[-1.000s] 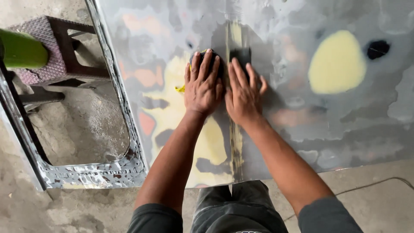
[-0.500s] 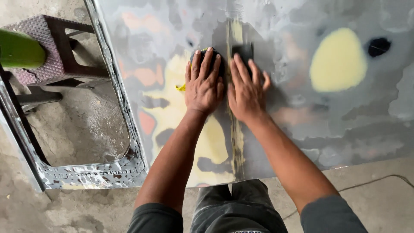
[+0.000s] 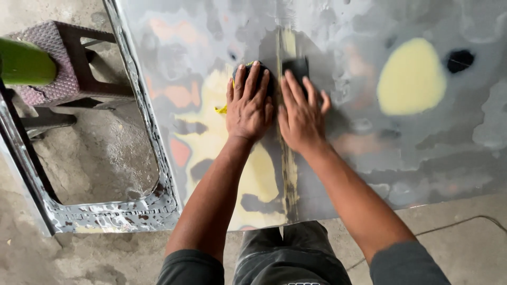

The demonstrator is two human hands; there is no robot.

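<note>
Dark sanding block [image 3: 294, 67] lay just beyond both hands, left hand [image 3: 250, 105] and right hand [image 3: 300, 113] pressed flat, fingers spread, along the panel's [image 3: 422, 148] lengthwise ridge.

A dark sanding block [image 3: 296, 67] lies flat on a large metal panel [image 3: 422, 142], mostly covered by two hands pressed side by side; only its black top edge shows past the fingertips. The panel is grey, sanded bare in patches, with orange spots and pale yellow filler areas. A vertical crease runs down the panel under the block. The panel's left part has a window-shaped opening.
</note>
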